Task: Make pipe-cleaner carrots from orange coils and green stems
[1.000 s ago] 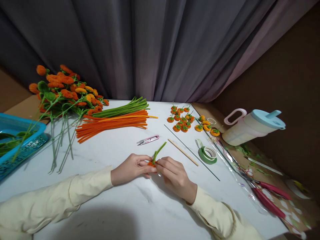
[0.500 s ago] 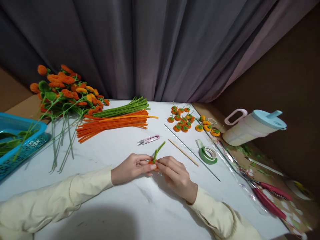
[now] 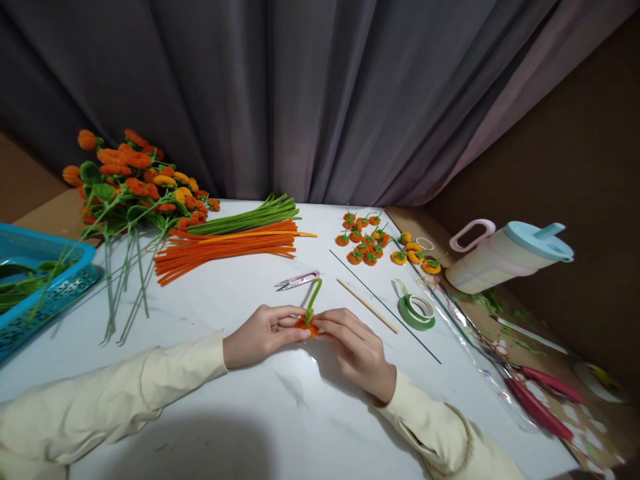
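Observation:
Between my fingertips, above the middle of the white table, is a small orange pipe-cleaner persimmon (image 3: 307,327) with a bent green pipe cleaner (image 3: 315,297) rising from its top. My left hand (image 3: 267,333) pinches it from the left with thumb and fingers. From the right, my right hand (image 3: 354,343) pinches it, its fingertips near the base of the green piece. Part of the orange piece is hidden by the fingers. Just beyond my hands lie thread snips (image 3: 297,281), a wooden stick (image 3: 367,305) and a thin dark green wire (image 3: 385,307).
Orange pipe cleaners (image 3: 230,248) and green ones (image 3: 250,216) lie behind. Small finished persimmons (image 3: 370,257) sit at the back right. Flower stems (image 3: 135,180) and a blue basket (image 3: 90,257) occupy the left. Rightward are green tape (image 3: 420,320), a tumbler (image 3: 500,257) and red-handled pliers (image 3: 537,407).
The green piece has gone from a straight slant to an upright bend with a curved tip. More of the orange piece shows between my fingers. Both hands stay in nearly the same place.

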Motion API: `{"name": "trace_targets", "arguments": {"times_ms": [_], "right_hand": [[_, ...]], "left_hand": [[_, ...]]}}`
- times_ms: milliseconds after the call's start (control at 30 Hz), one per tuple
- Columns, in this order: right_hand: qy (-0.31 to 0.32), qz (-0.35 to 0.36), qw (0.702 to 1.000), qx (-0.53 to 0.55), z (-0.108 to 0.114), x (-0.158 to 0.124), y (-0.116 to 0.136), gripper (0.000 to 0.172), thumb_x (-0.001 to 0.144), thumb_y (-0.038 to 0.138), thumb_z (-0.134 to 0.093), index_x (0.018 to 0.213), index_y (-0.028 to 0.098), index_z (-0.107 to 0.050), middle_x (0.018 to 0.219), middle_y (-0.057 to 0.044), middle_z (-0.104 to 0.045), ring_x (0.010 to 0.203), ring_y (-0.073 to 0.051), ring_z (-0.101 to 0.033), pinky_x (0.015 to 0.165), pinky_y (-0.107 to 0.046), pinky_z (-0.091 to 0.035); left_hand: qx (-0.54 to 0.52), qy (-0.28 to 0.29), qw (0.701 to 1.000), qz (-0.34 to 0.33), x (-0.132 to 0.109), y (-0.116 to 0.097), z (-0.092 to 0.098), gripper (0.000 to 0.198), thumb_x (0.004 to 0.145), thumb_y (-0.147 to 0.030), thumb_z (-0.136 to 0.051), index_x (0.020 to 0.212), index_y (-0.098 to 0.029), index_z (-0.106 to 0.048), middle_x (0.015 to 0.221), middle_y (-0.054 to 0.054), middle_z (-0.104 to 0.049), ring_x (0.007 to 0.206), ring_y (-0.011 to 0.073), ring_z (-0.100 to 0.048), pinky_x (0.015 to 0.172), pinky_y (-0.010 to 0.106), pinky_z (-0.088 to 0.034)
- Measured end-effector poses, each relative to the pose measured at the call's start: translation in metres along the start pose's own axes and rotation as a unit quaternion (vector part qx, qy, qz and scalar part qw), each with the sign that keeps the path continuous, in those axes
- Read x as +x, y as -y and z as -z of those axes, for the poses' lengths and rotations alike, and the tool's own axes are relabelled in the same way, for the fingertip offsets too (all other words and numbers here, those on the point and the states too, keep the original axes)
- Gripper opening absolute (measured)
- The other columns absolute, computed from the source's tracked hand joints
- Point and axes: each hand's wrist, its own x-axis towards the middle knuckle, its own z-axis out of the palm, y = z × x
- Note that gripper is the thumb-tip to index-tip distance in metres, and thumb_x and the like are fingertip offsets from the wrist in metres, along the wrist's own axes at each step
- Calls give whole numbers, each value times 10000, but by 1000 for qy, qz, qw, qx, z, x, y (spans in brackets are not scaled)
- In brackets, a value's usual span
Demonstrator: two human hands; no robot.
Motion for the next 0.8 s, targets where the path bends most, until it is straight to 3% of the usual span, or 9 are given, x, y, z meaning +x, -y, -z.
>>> {"name": "trace_targets", "arguments": {"times_ms": [367,800], "right_hand": [[-26,-120,990,63,-1,6,9,124,864,96,-493,876,182,-581,817,-63,-588,745,-155,-575,645,-280,-497],[-60,-159,984,44,-10,6,15,140,869,124,-501,796,188,-602,752,-47,-605,681,-140,-585,599,-254,-484]], "left_hand": [[-67,15,998,3,1,-2,-2,273,741,-287,-710,904,-109,-581,776,71,-715,725,208,-704,720,329,-564],[-46,19,999,12,1,-3,-1,229,740,-272,-703,832,-120,-559,758,81,-722,764,215,-702,737,337,-550]]}}
